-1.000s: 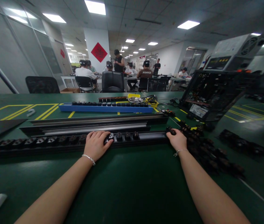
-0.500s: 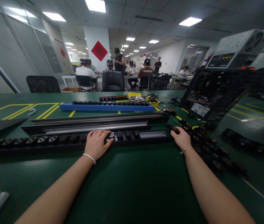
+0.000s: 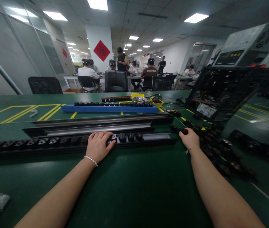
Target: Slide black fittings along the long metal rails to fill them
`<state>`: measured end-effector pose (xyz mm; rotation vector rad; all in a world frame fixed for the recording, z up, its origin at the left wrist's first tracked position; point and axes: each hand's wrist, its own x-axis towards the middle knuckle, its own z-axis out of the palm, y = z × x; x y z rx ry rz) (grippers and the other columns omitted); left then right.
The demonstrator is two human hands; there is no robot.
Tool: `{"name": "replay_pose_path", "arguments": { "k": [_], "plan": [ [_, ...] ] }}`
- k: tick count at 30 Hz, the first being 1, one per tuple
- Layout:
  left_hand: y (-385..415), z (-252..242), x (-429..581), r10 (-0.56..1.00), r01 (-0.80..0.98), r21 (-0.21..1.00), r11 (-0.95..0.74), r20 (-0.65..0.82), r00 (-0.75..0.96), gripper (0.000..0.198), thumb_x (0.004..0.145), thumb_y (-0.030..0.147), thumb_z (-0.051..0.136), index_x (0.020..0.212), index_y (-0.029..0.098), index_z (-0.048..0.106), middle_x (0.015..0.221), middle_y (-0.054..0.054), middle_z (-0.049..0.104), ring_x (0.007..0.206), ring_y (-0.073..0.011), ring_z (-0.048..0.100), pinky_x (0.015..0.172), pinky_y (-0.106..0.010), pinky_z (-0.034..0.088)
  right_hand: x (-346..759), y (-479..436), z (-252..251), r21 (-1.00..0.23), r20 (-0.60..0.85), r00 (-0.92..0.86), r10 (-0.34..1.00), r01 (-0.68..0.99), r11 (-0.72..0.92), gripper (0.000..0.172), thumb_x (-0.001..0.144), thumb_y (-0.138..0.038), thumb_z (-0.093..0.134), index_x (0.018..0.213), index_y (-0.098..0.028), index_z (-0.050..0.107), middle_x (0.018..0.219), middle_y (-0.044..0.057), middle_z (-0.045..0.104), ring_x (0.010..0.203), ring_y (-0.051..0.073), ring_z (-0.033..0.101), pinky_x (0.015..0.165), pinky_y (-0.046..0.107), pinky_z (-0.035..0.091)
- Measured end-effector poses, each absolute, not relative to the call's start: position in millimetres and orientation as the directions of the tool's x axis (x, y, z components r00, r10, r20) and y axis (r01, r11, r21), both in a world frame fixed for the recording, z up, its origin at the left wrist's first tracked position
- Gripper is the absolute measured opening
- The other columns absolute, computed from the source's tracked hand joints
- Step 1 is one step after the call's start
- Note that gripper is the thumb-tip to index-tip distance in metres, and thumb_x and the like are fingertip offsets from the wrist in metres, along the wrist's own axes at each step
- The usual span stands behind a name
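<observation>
A long black channel (image 3: pixel 159 136) lies across the table, with a row of black socket modules (image 3: pixel 53 141) set along it. Its right end shows bare silvery metal inside. My left hand (image 3: pixel 99 144) is closed over the channel, fingers on the far side and thumb on the near side beside a module; what lies under the palm is hidden. Just past the channel's right end, my right hand (image 3: pixel 190 138) is closed on a small black socket module (image 3: pixel 184 131), partly covered by the fingers. Beside it spreads a pile of loose black modules (image 3: pixel 225 156).
Two black channels (image 3: pixel 98 129) lie behind the filled one. Farther back is a blue tray (image 3: pixel 108 109) with small dark parts. An opened computer case (image 3: pixel 220 91) stands at the right. Yellow tape lines mark the green table. Several people sit or stand in the background.
My right hand has shifted slightly right, away from the channel's end, with the black module between its fingers. My left hand stays on the channel.
</observation>
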<state>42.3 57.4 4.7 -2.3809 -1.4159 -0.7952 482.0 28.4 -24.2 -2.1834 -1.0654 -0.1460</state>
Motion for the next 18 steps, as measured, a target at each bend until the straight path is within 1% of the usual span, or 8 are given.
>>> {"name": "replay_pose_path", "arguments": {
  "k": [2,6,8,10,12,14,18],
  "plan": [
    [57,5,42,0.728,0.870,0.053,-0.490,0.574,0.375,0.033,0.084,0.045,0.046,0.107,0.025,0.059,0.104,-0.005,0.065,0.099,-0.0234,0.055,0.094,-0.042,0.030,483,33,-23,-0.503,0.370,0.666,0.647,0.730,-0.463,0.043,0.070,-0.035,0.055,0.106,-0.013,0.061,0.098,0.014,0.065,0.090,0.024,0.060,0.083,0.034,0.044],
    [57,5,42,0.733,0.869,0.061,-0.491,0.568,0.374,0.033,0.084,0.045,0.046,0.107,0.025,0.060,0.103,-0.006,0.065,0.098,-0.0233,0.056,0.094,-0.042,0.030,484,39,-20,-0.442,0.346,0.667,0.660,0.736,-0.512,0.048,0.073,-0.034,0.051,0.117,-0.014,0.054,0.097,0.014,0.063,0.088,0.025,0.059,0.079,0.035,0.045],
    [57,5,42,0.732,0.866,0.069,-0.496,0.570,0.374,0.033,0.084,0.045,0.046,0.107,0.025,0.060,0.104,-0.006,0.065,0.099,-0.0233,0.056,0.095,-0.042,0.030,482,40,-20,-0.410,0.352,0.658,0.666,0.748,-0.522,0.045,0.075,-0.032,0.048,0.116,-0.013,0.055,0.098,0.014,0.062,0.089,0.025,0.058,0.078,0.036,0.045],
    [56,5,42,0.731,0.864,0.074,-0.497,0.572,0.372,0.034,0.084,0.045,0.046,0.107,0.025,0.060,0.104,-0.006,0.065,0.099,-0.0235,0.055,0.095,-0.042,0.030,481,39,-21,-0.390,0.372,0.651,0.662,0.757,-0.525,0.041,0.074,-0.030,0.047,0.110,-0.011,0.058,0.101,0.016,0.060,0.093,0.026,0.056,0.080,0.037,0.044],
    [56,6,42,0.732,0.864,0.073,-0.498,0.570,0.373,0.034,0.084,0.045,0.046,0.108,0.024,0.059,0.104,-0.006,0.065,0.099,-0.0237,0.055,0.095,-0.042,0.030,479,37,-21,-0.396,0.410,0.637,0.652,0.769,-0.502,0.040,0.073,-0.029,0.047,0.105,-0.010,0.059,0.103,0.018,0.058,0.097,0.027,0.054,0.083,0.038,0.044],
    [56,6,42,0.735,0.864,0.074,-0.498,0.566,0.375,0.034,0.084,0.045,0.046,0.108,0.024,0.059,0.105,-0.006,0.065,0.099,-0.0238,0.055,0.094,-0.043,0.030,478,34,-21,-0.428,0.474,0.615,0.630,0.786,-0.445,0.041,0.071,-0.027,0.047,0.106,-0.009,0.059,0.104,0.018,0.057,0.099,0.027,0.052,0.087,0.038,0.042],
    [55,7,43,0.742,0.863,0.089,-0.497,0.559,0.370,0.033,0.083,0.045,0.047,0.108,0.026,0.059,0.104,-0.006,0.065,0.100,-0.0240,0.055,0.094,-0.043,0.030,466,25,-8,-0.468,0.631,0.560,0.538,0.827,-0.312,0.040,0.072,-0.025,0.044,0.108,-0.010,0.057,0.107,0.016,0.057,0.105,0.026,0.049,0.095,0.041,0.036]
  ]
}}
